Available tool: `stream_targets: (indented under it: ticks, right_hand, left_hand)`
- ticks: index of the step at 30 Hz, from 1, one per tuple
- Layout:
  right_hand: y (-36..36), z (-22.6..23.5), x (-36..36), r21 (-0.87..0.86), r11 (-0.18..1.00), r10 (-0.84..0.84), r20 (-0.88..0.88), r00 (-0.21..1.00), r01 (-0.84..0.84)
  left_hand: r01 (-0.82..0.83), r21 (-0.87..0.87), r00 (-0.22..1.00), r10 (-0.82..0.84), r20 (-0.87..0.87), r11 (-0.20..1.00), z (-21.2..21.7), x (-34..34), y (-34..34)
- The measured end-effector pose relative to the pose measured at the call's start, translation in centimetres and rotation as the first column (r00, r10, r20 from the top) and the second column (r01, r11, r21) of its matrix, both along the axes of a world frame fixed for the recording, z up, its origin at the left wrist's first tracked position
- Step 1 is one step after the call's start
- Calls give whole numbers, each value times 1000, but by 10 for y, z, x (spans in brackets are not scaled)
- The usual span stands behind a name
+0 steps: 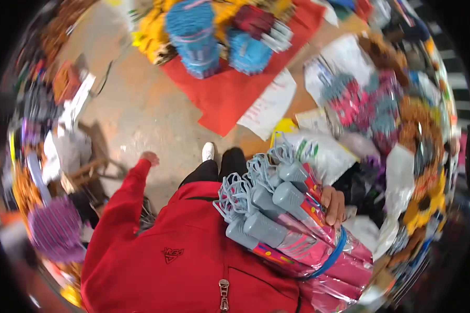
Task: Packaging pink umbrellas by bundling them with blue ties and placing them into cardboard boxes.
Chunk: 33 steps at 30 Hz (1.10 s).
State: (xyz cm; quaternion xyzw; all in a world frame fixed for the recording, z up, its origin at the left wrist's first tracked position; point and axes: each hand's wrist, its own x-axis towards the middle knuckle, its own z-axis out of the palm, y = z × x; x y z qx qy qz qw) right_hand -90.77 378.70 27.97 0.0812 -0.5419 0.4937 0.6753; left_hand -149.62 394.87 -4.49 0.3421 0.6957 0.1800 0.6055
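A bundle of pink folding umbrellas (318, 253) in clear plastic rests against my red jacket at the right. Their grey handles (266, 229) point up and to the left, with loops of pale grey cord (235, 194) hanging from the ends. A blue band (335, 256) goes round the bundle. My right hand (333, 205) is wrapped over its far side, fingers curled on it; the thumb is hidden. Off to the left, my left hand (150, 158) hangs over the floor beside my body, touching nothing. It is small and blurred, so its fingers cannot be made out.
Ahead, a red sheet (214, 101) on the floor bears blue bundles (193, 41) and yellow ones. White plastic bags (318, 151) and pink and grey packed goods (357, 101) crowd the right. At left stand a wooden stool (96, 169) and a purple striped bundle (55, 229).
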Motion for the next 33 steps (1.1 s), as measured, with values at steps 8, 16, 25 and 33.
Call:
stream_targets:
  ticks: [8, 16, 25, 33]
  right_hand:
    - [23, -28, 71, -183, 850, -519, -139, 843, 493]
    - [94, -59, 228, -184, 819, -574, -212, 791, 544]
    - [127, -58, 361, -256, 688, -725, -200, 659, 679]
    - [188, -52, 463, -323, 520, -851, -280, 445, 790]
  left_hand:
    - [270, -134, 963, -268, 28, 954, -24, 235, 326]
    - [799, 165, 578, -814, 54, 578, -12, 508, 360]
    - [887, 173, 368, -882, 295, 428, 166, 821, 405]
    - [655, 747, -348, -923, 165, -113, 368, 1106, 359]
